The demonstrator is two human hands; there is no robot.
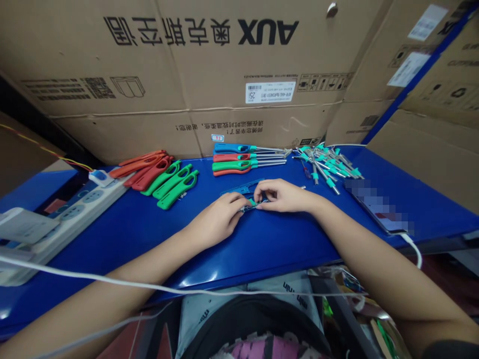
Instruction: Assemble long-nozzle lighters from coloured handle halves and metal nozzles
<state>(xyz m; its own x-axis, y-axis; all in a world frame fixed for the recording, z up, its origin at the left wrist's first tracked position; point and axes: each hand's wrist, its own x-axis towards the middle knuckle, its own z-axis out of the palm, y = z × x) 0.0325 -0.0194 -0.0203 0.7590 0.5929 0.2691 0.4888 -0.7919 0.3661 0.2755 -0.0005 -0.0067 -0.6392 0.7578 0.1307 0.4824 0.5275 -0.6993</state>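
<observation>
My left hand (223, 215) and my right hand (281, 196) meet over the middle of the blue table, fingers pinched together. Between them is a small part with a teal piece (253, 203), mostly hidden by the fingertips. Just behind the fingers lies a blue lighter handle shell (239, 190), flat on the table and partly covered by my right hand. Farther back, several long-nosed lighters with blue, red and green handles (232, 165) lie side by side, their metal tubes pointing right.
Orange, red and green handle shells (174, 187) lie at left, near a white power strip (88, 204). A pile of metal tubes with teal ends (329, 164) is at back right, beside a phone (374, 207) on a cable. Cardboard (209, 70) stands behind; a white cable (149, 286) crosses in front.
</observation>
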